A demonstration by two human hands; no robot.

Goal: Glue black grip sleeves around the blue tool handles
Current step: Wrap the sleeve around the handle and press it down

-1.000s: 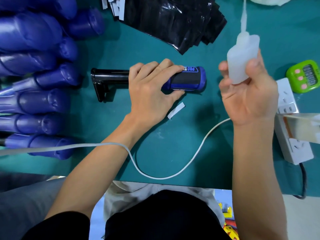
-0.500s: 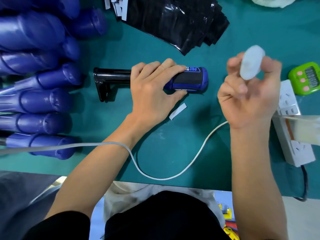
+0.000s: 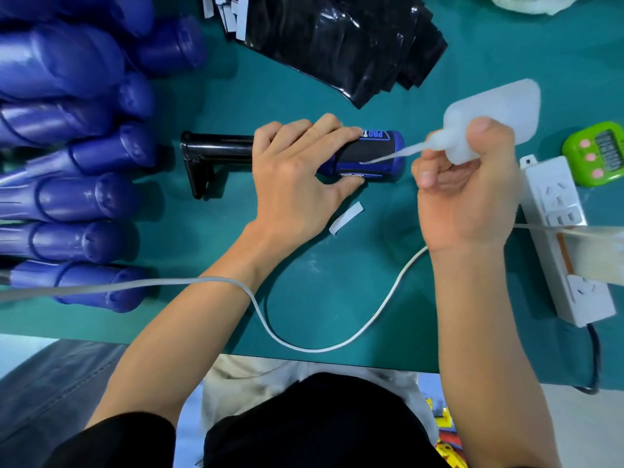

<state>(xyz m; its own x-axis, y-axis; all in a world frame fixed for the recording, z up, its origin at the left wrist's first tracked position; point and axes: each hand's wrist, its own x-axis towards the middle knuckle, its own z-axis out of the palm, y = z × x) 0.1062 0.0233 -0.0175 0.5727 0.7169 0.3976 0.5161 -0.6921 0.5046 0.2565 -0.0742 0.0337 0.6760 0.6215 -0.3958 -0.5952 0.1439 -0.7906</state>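
Observation:
A blue tool handle (image 3: 393,153) lies sideways on a black stand (image 3: 209,153) at the middle of the green table. A black grip sleeve (image 3: 366,152) is wrapped round it. My left hand (image 3: 297,184) grips the handle from above, thumb underneath. My right hand (image 3: 462,194) holds a translucent white glue bottle (image 3: 489,113) tipped to the left. The bottle's long thin nozzle tip touches the black sleeve near the fingertips of my left hand.
Several blue handles (image 3: 74,197) are stacked at the left. A pile of black sleeves (image 3: 337,42) lies at the back. A white paper strip (image 3: 346,217), a white cable (image 3: 320,346), a power strip (image 3: 560,231) and a green timer (image 3: 597,153) lie nearby.
My right hand turned the glue bottle from upright to tipped leftward and brought its nozzle down onto the sleeve. My left hand stayed on the handle.

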